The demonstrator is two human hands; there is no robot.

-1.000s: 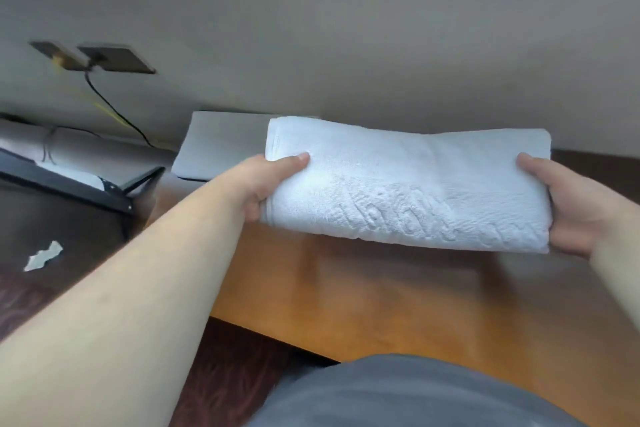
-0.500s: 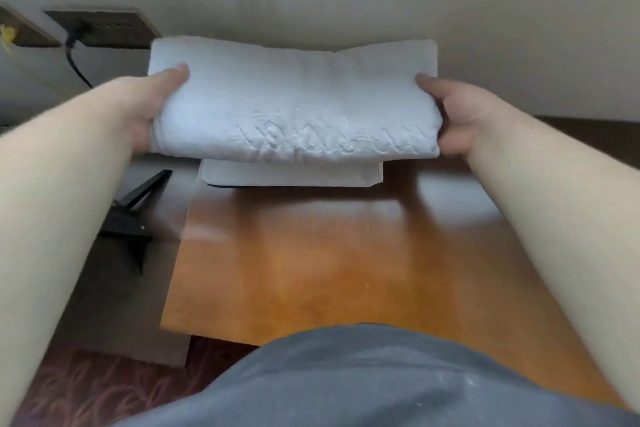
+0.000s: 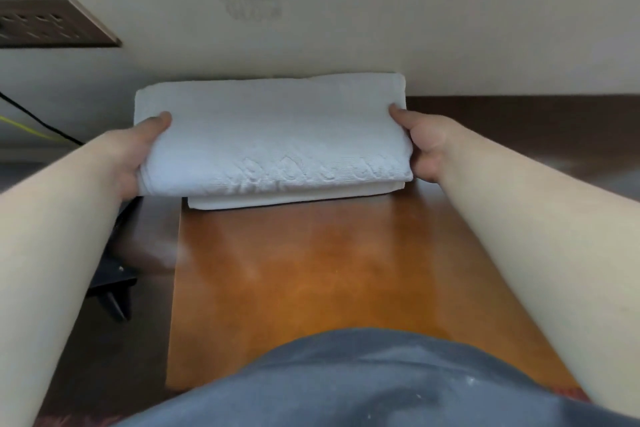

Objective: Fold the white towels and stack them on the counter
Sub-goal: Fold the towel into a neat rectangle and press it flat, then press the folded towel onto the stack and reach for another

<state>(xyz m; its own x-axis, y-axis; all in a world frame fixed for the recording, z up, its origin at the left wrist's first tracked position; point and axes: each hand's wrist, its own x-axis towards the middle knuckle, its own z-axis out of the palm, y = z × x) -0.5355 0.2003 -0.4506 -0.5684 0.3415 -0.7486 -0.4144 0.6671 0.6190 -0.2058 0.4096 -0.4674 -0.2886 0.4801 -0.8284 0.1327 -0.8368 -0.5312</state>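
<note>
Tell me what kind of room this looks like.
Probably a hotel room: folded white towel with an embossed pattern going onto another towel, on a polished wooden counter below a wall socket panel.

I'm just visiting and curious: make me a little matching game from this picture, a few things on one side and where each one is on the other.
Things:
1. upper towel
2. lower towel
3. socket plate
4. counter

Places:
A. on the wall, upper left
B. under the towels
C. held at both ends by the left hand and right hand
D. lying at the bottom of the stack

Pairs: 1-C, 2-D, 3-A, 4-B
</note>
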